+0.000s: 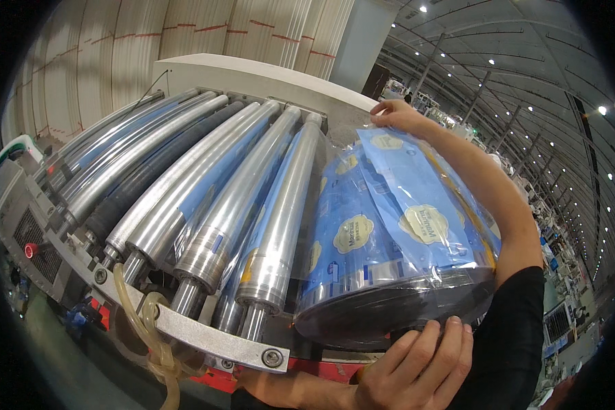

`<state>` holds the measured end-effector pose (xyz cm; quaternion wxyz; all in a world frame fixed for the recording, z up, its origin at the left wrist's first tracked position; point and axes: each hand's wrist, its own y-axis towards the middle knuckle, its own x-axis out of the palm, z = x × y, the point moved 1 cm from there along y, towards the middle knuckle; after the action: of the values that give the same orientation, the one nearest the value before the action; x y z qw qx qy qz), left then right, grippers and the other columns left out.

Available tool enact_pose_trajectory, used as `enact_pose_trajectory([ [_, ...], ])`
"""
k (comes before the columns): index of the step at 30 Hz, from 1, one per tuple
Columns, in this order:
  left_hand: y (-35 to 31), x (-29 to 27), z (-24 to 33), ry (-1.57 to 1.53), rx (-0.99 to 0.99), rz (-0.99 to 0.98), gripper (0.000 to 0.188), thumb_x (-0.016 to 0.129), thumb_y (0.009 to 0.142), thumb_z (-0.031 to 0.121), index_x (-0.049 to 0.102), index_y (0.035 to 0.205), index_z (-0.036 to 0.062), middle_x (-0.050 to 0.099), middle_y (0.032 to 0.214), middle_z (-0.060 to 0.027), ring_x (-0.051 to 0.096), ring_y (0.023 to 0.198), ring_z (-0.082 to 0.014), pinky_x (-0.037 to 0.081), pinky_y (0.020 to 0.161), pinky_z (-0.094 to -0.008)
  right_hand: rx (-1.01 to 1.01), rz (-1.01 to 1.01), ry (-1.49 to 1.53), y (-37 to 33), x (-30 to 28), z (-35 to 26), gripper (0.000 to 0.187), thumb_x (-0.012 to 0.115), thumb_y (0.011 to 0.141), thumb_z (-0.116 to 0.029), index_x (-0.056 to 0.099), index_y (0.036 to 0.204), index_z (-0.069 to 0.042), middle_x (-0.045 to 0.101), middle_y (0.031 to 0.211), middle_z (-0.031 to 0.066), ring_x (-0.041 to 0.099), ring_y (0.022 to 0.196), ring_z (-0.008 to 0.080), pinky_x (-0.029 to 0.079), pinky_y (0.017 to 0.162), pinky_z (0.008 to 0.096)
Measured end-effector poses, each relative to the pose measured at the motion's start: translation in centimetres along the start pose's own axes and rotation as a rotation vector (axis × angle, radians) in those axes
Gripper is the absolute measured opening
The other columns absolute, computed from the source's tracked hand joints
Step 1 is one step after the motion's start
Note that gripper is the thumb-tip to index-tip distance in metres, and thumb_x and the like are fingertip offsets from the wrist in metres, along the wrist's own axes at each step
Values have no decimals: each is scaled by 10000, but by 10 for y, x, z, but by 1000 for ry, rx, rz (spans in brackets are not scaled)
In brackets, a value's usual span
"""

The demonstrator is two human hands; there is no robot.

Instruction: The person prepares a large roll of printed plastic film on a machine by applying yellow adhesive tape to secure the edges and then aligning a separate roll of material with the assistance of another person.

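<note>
A large roll of blue printed film (369,253) with cream label shapes sits right of the metal rollers, its clear outer layer shiny and loose. A strip of the same film (424,205) lies over its top, creased. My right hand (400,117) reaches along the roll's right side to its far end, fingers bent, thumb and forefinger apart. My left hand (417,362) is at the roll's near end, fingers curled with the tips against the lower rim of its dark end face. Its palm and thumb are hidden, so what it grips is unclear.
Several metal rollers (280,212) and one black roller (160,164) stand in a frame on the left, blue film running between them. A metal end bracket (222,342) and a pale looped hose (147,321) are at the near end. Tall pale stacked panels (225,31) stand behind.
</note>
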<state>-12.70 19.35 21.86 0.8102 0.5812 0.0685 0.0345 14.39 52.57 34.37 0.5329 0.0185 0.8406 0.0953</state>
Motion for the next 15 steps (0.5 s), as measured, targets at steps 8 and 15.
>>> enact_pose_trajectory([
  [8,7,-4,2,-14,-64,-168,276,740,697,-2,679,953,81,648,927,-72,619,844,-185,520,703,-279,-115,-62,-147,-8,13,16,298,730,742,-146,634,976,11,649,755,57,611,698,117,477,633,255],
  [15,6,9,-8,77,172,236,144,592,822,101,661,848,-23,636,862,-140,613,757,-244,513,629,-296,-262,-101,-318,-12,14,4,351,755,699,-194,656,987,-20,656,766,46,611,725,141,478,686,277],
])
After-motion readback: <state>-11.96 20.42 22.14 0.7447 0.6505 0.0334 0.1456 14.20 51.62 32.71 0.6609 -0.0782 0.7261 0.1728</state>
